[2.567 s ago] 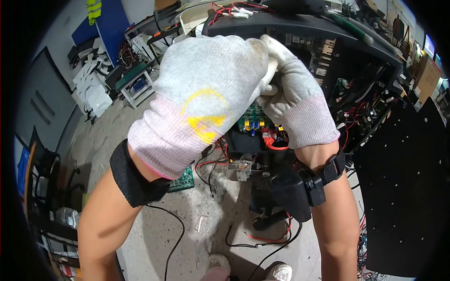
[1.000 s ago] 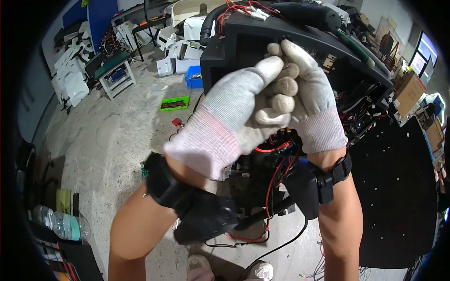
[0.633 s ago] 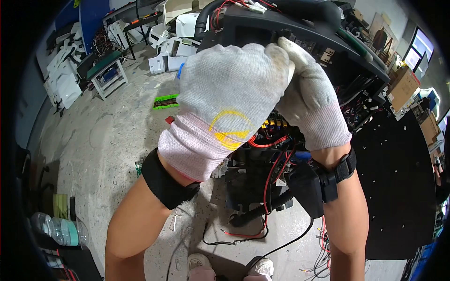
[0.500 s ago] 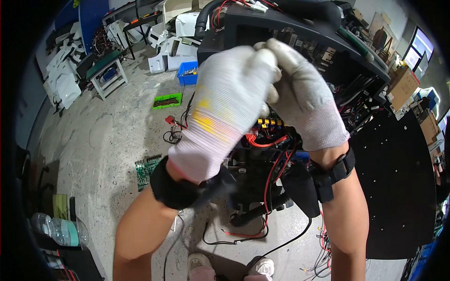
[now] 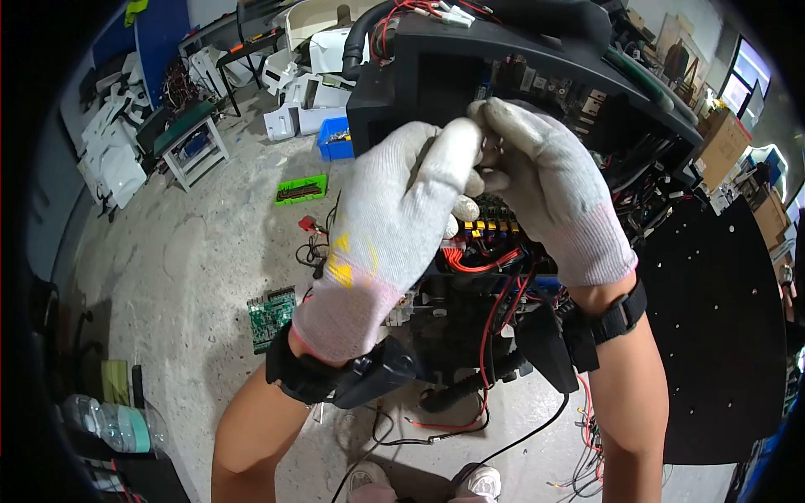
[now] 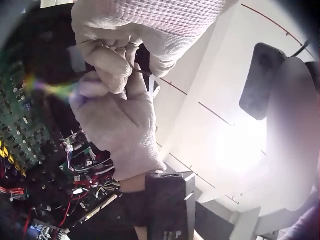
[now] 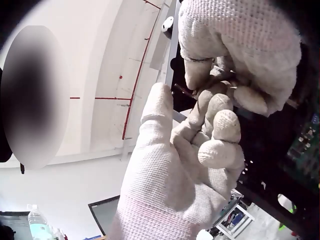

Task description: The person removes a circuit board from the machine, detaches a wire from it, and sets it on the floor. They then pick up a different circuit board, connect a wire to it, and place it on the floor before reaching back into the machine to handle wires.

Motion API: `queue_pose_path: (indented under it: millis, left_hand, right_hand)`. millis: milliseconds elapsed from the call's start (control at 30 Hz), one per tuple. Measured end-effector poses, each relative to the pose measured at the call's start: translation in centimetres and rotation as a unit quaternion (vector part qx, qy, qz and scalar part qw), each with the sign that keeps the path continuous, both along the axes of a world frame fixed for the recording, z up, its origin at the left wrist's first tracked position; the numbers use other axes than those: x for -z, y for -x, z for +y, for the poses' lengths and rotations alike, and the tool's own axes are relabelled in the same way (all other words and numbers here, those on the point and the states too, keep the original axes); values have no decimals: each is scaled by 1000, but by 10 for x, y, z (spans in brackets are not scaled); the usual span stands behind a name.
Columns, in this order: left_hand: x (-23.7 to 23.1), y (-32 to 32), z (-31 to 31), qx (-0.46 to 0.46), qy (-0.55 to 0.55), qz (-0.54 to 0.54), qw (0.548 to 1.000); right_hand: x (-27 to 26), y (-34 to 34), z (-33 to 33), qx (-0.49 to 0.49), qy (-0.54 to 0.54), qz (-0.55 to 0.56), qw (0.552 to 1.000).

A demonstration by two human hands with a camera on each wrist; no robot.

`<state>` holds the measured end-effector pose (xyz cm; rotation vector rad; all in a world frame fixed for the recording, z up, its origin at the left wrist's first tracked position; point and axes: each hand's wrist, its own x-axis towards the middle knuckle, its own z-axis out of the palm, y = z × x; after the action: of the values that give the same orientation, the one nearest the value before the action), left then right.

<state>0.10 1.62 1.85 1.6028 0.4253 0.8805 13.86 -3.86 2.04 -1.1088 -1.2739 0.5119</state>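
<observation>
Gray floor (image 5: 189,243), black machine (image 5: 373,94) | gloved right hand (image 5: 553,176): fingers pinch a thin dark piece (image 7: 184,90) | gloved left hand (image 5: 381,201): fingers bent, can't tell if gripping | piece is between the hands, by the machine

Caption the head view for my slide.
Gloved left hand and right hand meet before a black equipment housing with exposed red wires.

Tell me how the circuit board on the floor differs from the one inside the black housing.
Place: the floor board lies on the floor; the housed board sits inside the black housing.
Parts: the housed board has a row of yellow parts; the floor board shows none.
Both are green and carry small components.
</observation>
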Motion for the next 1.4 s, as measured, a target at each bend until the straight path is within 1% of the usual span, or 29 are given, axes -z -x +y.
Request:
queue_pose_path:
  millis: [33,67,100,133,167,200,267,300,333,367,433,500,533,600,633,700,733,800,833,867,933,1067,1133,1167,1200,1233,1267,1333,1400]
  left_hand:
    - [7,-1,3,-5,-31,-10,999]
    - [15,-4,7,-4,-32,-11,999]
    - [24,-7,10,-60,-156,-3,986]
    - [26,-8,11,-80,-213,10,974]
    - [29,-10,12,-103,-269,21,957]
    - [32,-11,13,-130,-323,31,937]
    - [37,-24,11,-91,-118,-17,989]
    - [39,-33,16,-88,-152,-19,984]
    - [38,-42,20,-103,-162,43,980]
    - [39,-50,22,-119,-186,12,975]
    - [39,-64,21,-136,-209,-22,968]
    - [36,-72,19,-237,-284,-41,928]
    - [34,-73,20,-235,-287,-41,928]
    - [29,-72,20,-234,-256,29,938]
    - [29,-71,21,-234,-258,28,937]
    - [33,-70,23,-225,-275,-30,934]
    - [34,-71,25,-226,-277,-32,933]
    - [36,-72,29,-188,-246,-69,948]
    - [34,-74,31,-157,-202,-70,964]
    - [32,-73,32,-158,-203,-70,964]
    - [28,-72,33,-169,-266,-48,948]
    - [30,-74,36,-193,-326,-84,921]
    - [30,-73,37,-167,-299,-98,934]
    - [30,-72,38,-142,-272,-112,945]
    - [30,-70,37,-141,-272,-112,945]
    - [29,-67,35,-146,-276,-94,945]
    - [29,-65,35,-150,-279,-77,945]
    - [28,-65,37,-159,-282,-80,943]
    - [20,-62,33,-157,-262,38,951]
  right_hand:
    - [-3,0,-5,13,20,6,1000]
    - [-6,1,-10,25,40,13,999]
    - [-9,5,-16,26,65,85,994]
    - [-10,8,-23,27,89,157,983]
    - [-10,6,-34,41,119,123,984]
    - [-8,7,-46,80,119,64,988]
    - [0,4,-64,210,127,44,968]
    - [5,-1,-68,258,97,27,961]
    - [11,-8,-69,302,67,9,951]
    - [15,-18,-70,311,70,22,948]
    - [16,-25,-62,303,64,-5,951]
    - [12,-30,-52,300,73,-42,950]
    - [11,-32,-48,304,103,-60,945]
    - [8,-30,-41,225,63,38,971]
    - [10,-30,-39,225,61,39,972]
    - [13,-34,-33,232,10,77,970]
    - [13,-33,-32,231,7,76,970]
    - [12,-32,-30,243,3,88,966]
    - [11,-39,-31,236,26,45,970]
    - [9,-42,-32,235,25,45,971]
    - [9,-46,-33,232,48,37,971]
    - [9,-42,-33,269,50,40,961]
    - [12,-45,-32,257,45,100,960]
    - [15,-46,-32,258,46,101,960]
    - [18,-46,-33,217,12,104,971]
    - [18,-47,-33,175,-23,105,979]
    - [16,-47,-33,175,-24,105,979]
    - [7,-43,-33,215,42,52,974]
    - [5,-37,-31,217,33,69,973]
